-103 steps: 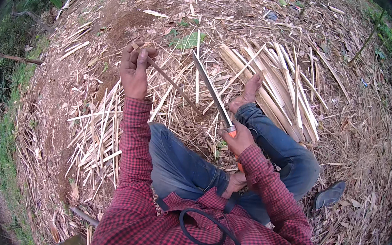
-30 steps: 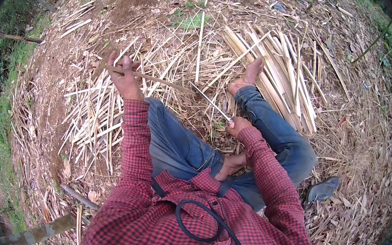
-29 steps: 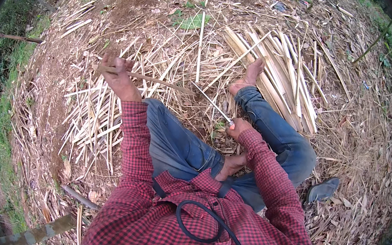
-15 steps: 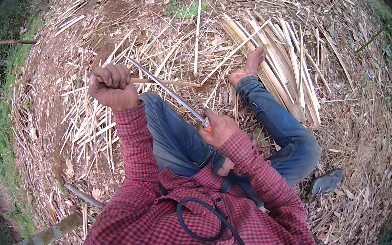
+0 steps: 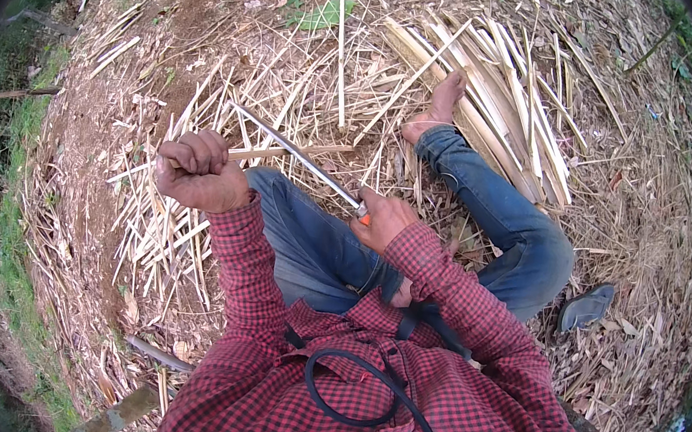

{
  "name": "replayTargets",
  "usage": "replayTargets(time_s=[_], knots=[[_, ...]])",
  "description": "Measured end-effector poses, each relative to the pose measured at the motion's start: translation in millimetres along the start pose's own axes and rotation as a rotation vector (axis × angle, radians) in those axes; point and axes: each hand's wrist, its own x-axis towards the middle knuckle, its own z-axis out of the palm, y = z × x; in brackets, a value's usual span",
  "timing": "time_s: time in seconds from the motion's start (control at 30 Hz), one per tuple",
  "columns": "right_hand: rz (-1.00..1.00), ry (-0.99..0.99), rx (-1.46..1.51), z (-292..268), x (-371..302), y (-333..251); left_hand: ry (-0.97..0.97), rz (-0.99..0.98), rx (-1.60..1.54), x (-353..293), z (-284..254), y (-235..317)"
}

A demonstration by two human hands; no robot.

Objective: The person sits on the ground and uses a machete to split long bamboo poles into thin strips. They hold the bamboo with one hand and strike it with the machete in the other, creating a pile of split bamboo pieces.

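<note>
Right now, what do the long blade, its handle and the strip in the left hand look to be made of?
The long blade looks like bare metal: thin, grey, with a pale sheen. Its handle shows only a bit of orange past the right hand, perhaps plastic or paint. The strip in the left hand looks like split bamboo or cane: pale tan, matt, like the slats around.

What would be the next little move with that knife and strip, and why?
Probably a short push of the blade along the bamboo strip, away from the body. The left hand grips the strip in a closed fist, the right hand holds the knife by its orange handle, and the blade lies across the strip just beyond the left fist, above the lap, so a shaving stroke looks set up.
</note>
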Motion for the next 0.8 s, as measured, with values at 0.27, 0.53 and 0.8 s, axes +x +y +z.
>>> replayTargets(time_s=[0.27,0.53,0.8], knots=[[0.008,-0.032,-0.050,4,1,1,0.177,-0.006,0.046,3,-2,6],[0.020,-0.036,-0.018,1,-4,1,0.191,0.008,0.063,-2,9,3],[0.187,-0.197,-0.112,-14,-4,14,0.206,0.016,0.114,6,-1,4]])
